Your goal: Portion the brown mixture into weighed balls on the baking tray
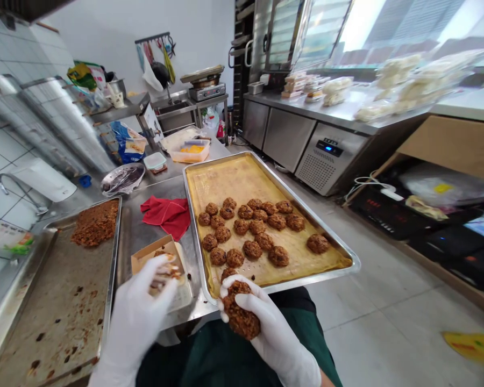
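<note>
My right hand [266, 325], in a white glove, is closed round a lump of sticky brown dough [242, 312] at the tray's near edge. My left hand [145, 295], also gloved, hovers over a small cardboard box [143, 259] and is blurred by motion. Its thumb and fingers are apart, and brown smears show on the fingertips. The box sits on a pale plate-like base [183, 295]. In front of my right hand, several round dough balls [252, 249] lie on a lined baking tray [218, 177]. Part of one ball is hidden behind the right fingers.
On the left, a metal tray [76, 290] carries a slab of brown dough [97, 223]. A red cloth [167, 215] lies between the trays. Farther back are a plastic tub with orange contents [191, 151] and a wrapped bowl [123, 178]. A steel counter [306, 102] runs along the right.
</note>
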`<state>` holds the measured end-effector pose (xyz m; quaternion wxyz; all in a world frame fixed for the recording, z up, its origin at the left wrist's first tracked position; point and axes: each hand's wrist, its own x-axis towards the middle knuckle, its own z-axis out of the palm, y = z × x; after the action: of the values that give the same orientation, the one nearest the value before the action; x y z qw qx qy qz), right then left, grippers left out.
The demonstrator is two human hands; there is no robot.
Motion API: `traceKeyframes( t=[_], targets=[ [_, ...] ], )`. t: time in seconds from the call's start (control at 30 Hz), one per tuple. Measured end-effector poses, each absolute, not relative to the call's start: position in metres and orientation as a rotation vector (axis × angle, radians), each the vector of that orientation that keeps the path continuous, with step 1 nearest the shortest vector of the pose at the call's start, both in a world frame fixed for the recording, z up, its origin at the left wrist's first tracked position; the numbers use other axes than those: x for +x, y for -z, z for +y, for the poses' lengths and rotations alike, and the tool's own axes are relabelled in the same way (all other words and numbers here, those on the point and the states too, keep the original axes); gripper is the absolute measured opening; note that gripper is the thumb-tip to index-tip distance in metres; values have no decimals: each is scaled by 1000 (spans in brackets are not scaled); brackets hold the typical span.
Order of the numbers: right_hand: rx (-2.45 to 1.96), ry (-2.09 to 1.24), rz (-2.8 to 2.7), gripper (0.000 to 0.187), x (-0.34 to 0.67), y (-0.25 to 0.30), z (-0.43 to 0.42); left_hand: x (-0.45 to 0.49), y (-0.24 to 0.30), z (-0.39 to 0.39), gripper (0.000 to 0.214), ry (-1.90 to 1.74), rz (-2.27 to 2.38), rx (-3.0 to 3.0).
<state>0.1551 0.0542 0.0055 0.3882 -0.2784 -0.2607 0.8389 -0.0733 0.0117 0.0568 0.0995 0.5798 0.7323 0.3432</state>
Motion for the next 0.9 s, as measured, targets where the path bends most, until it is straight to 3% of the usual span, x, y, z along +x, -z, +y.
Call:
traceKeyframes(
  t=[0.17, 0.47, 0.67, 0.9],
  targets=[
    [-724, -2142, -637, 19, 160, -5, 56, -138, -29, 28, 20, -985, 2249, 1656],
    [-723, -2149, -598, 20, 160, -1, 56, -138, 0, 44, 27, -646, 2213, 1969],
    [-697, -2129, -486, 26, 166, 3, 56, -153, -45, 16, 23, -934, 2483, 1767],
    [-636, -2172, -463, 32, 159, 0, 60, -119, -64, 7, 14, -1334, 2349, 1796]
  ],
)
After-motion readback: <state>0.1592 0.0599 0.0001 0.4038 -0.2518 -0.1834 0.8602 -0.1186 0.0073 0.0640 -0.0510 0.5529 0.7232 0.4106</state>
